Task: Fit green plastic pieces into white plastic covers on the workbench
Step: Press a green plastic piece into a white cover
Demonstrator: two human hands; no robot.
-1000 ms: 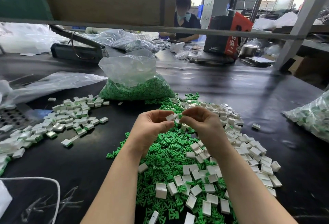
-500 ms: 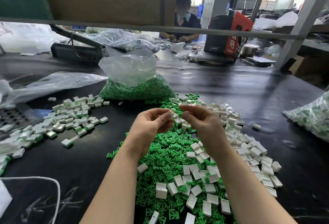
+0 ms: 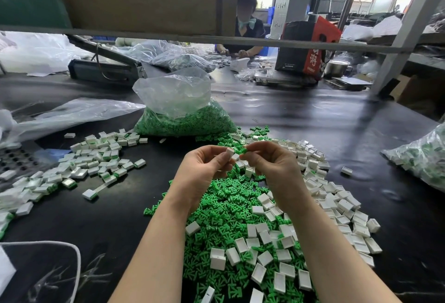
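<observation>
Left hand [image 3: 204,170] pinches a white cover [image 3: 230,152]; right hand [image 3: 274,165] pinches a green piece [image 3: 243,150] just beside it, both above mixed pile [image 3: 231,218] on surface [image 3: 313,119].

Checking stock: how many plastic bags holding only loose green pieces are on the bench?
1: the clear bag of green pieces, at bench centre beyond both hands. The right-edge bag holds mixed white-and-green parts; others may be hidden.
</observation>
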